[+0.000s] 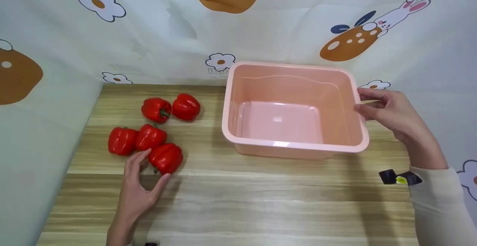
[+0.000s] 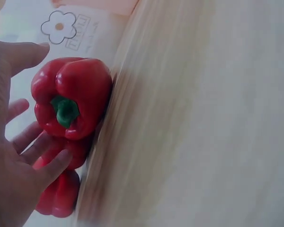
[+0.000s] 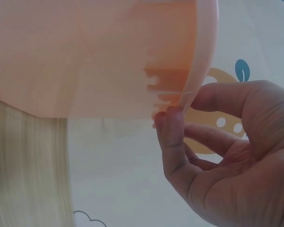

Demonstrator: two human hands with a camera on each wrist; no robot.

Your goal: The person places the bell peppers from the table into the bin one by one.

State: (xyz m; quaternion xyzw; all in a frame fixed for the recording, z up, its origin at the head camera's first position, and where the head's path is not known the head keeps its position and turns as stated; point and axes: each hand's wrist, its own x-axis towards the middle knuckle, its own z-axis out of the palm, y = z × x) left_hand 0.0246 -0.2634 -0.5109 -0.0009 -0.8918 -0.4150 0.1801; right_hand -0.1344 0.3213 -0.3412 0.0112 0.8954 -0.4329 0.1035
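Observation:
In the head view, my left hand (image 1: 141,194) spreads around the nearest red bell pepper (image 1: 166,158), fingertips on its left and thumb close at its near side. The left wrist view shows this bell pepper (image 2: 73,92) with its green stem facing the camera and a gap between it and my palm. At the far right, my right hand (image 1: 391,112) pinches the right rim of a pink plastic basin (image 1: 294,145). Its thumb and fingers grip that basin's rim (image 3: 206,47) in the right wrist view. Nothing lies inside the basin.
Beside the nearest pepper lie two more bell peppers (image 1: 122,141). Another pair of bell peppers (image 1: 186,107) sits farther back. A patterned sheet (image 1: 156,33) hangs behind the wood-grain table (image 1: 261,197), and covers both sides.

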